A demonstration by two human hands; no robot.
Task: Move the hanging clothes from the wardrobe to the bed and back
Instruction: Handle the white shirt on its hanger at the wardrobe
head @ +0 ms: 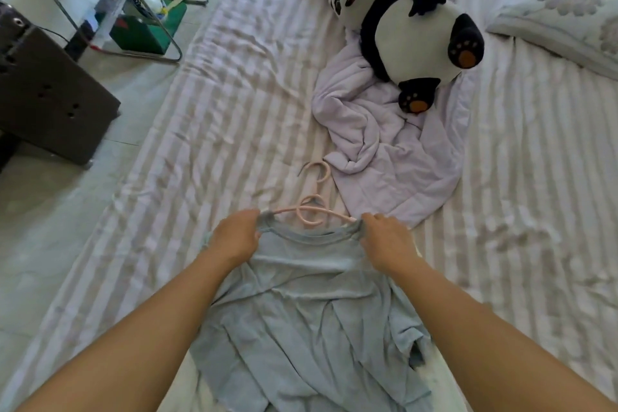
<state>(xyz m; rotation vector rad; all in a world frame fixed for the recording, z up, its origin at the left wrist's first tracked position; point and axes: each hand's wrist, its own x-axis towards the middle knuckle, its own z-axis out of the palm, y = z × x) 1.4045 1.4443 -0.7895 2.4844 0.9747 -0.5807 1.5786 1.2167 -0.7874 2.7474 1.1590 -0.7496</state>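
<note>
Grey-blue shirt (pixel 301 321) flat on striped bed (pixel 207 130), 6 o'clock. Left hand (pixel 235 237), right hand (pixel 388 244) pinching collar shoulders. Pink hanger (pixel 312 207) hook toward 12. Panda plush (pixel 401 27) at 1 o'clock.

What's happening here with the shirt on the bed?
A person is leaning over a striped bed, and both hands are on a light blue T-shirt that lies flat on it. The left hand and right hand each grip a shoulder of the shirt, which sits on a pink hanger. Just beyond lie a crumpled lilac garment and a panda plush toy.
</note>
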